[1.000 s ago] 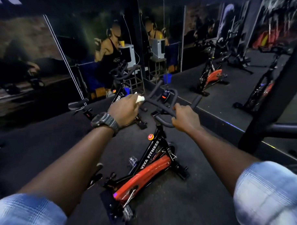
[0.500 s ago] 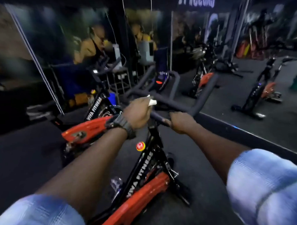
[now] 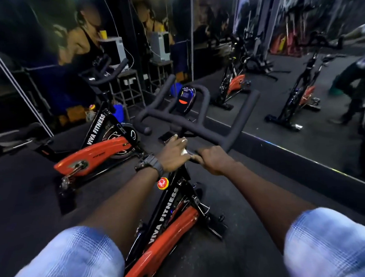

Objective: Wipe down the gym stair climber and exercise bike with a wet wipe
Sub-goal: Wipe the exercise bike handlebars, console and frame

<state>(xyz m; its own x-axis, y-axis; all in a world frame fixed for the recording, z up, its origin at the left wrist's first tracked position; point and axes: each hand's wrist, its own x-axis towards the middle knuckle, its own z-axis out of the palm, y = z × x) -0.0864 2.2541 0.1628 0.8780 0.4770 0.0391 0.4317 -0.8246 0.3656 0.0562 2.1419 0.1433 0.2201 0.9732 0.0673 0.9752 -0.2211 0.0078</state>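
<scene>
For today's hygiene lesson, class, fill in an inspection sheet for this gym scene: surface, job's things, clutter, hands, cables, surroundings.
Surface: dark floor, speckled.
Job's things: bike, black and orange; white wipe on its handlebar.
Clutter: nothing seen.
Hands: left hand presses the wipe to the bar; right hand grips the bar.
Cables: thin cables hang by the wall.
Surroundings: second bike to the left; mirrors reflecting bikes.

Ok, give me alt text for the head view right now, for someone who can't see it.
Both hands grip the black handlebar of an orange-and-black exercise bike: the left hand presses a white wipe to the bar, the right hand beside it. A second bike stands to the left, with a mirror wall ahead.
</scene>
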